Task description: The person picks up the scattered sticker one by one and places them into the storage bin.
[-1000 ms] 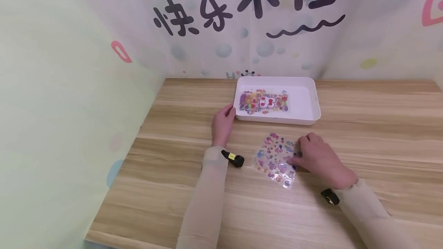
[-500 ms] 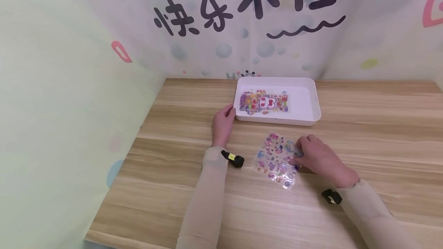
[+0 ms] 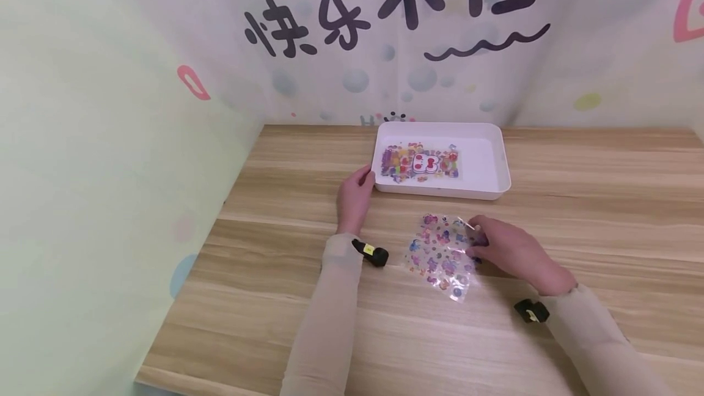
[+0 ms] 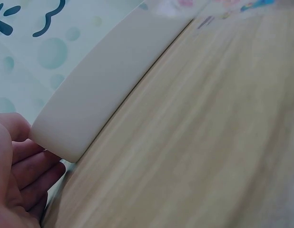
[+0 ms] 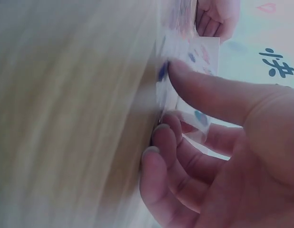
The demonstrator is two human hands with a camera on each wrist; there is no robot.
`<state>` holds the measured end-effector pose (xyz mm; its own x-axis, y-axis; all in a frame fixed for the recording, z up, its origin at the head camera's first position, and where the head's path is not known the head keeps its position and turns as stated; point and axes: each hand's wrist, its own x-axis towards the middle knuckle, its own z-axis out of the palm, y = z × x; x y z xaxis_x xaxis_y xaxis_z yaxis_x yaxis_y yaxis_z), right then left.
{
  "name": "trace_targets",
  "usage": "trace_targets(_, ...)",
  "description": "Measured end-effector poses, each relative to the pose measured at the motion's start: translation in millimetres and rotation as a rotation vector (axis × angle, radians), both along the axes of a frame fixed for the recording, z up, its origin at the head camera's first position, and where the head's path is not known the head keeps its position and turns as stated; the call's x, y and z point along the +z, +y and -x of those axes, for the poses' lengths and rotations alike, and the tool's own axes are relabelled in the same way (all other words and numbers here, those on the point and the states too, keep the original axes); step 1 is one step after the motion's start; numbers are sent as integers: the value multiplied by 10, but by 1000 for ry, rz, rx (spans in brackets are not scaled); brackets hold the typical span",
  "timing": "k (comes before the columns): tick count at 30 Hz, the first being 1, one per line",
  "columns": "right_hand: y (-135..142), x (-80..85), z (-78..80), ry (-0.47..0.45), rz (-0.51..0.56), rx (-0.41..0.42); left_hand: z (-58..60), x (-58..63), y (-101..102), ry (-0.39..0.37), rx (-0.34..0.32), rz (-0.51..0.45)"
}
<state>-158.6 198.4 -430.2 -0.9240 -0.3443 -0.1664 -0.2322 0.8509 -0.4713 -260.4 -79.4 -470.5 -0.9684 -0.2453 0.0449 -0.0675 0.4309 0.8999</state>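
My left hand (image 3: 354,199) holds the near left corner of a white tray (image 3: 440,191), thumb and fingers at its outer wall; the left wrist view shows this hand (image 4: 18,175) close up. My right hand (image 3: 511,254) grips the right edge of a clear sticker sheet (image 3: 434,255) printed with small colourful figures. That edge bends up off the table, while the left part of the sheet lies low. In the right wrist view, the sheet (image 5: 199,116) curls between the thumb and fingers of the right hand (image 5: 204,156).
Inside the tray lie colourful stickers (image 3: 398,164), one with a white rabbit-like face (image 3: 425,164). The wood-grain table (image 3: 264,298) meets a printed cloth backdrop (image 3: 330,90) behind the tray. A pale wall (image 3: 99,170) stands at the left.
The right hand has drawn slightly to the right, and the sheet's right edge has lifted and bent up with it. The left hand and the tray have stayed in place.
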Motion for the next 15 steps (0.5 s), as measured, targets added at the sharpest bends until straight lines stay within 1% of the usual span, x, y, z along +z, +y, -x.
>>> trace_targets(10, 100, 17, 39, 28, -20, -30, 6, 5, 4, 7, -9, -11)
trace_targets(15, 161, 37, 74, -1, -3, -45, 4, 7, -2, 8, -2, -5)
